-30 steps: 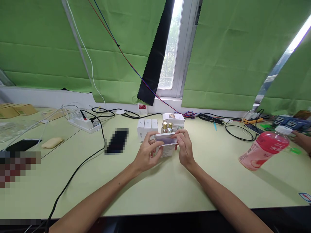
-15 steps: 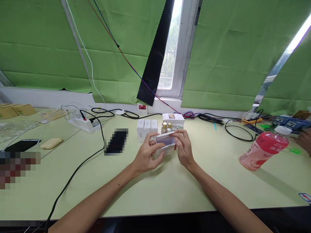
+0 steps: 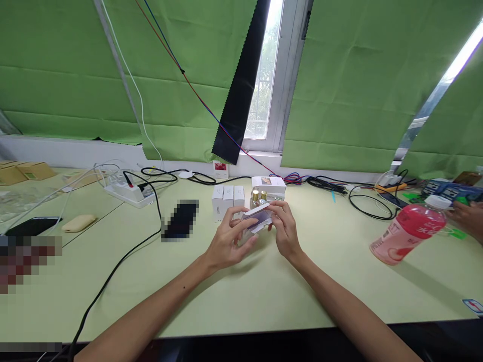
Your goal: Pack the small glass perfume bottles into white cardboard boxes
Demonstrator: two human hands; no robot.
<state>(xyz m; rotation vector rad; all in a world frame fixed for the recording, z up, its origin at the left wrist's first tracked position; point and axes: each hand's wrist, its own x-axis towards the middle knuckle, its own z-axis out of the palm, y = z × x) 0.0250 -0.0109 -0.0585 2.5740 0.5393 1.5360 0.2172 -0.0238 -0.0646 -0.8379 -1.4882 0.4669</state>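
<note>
Both my hands hold a small white and lilac carton [image 3: 257, 218] just above the pale green table [image 3: 264, 291]. My left hand [image 3: 228, 242] grips its left end with curled fingers. My right hand [image 3: 286, 232] pinches its right end. The carton is tilted, its right end raised. Right behind it stand three upright white boxes [image 3: 227, 201] in a row, two small bottles with gold caps [image 3: 259, 197] and a wider white box [image 3: 268, 185].
A pink drink bottle [image 3: 409, 230] stands at the right, near another person's hand [image 3: 466, 216]. A white power strip [image 3: 126, 193] with black cables lies at the left, beside a dark phone [image 3: 33, 225] and a beige bar [image 3: 79, 222]. Coiled cables line the window wall.
The carton has turned in my hands from lying nearly level to a tilt with its right end up. My fingers shifted slightly along it. The other person's hand at the far right moved a little.
</note>
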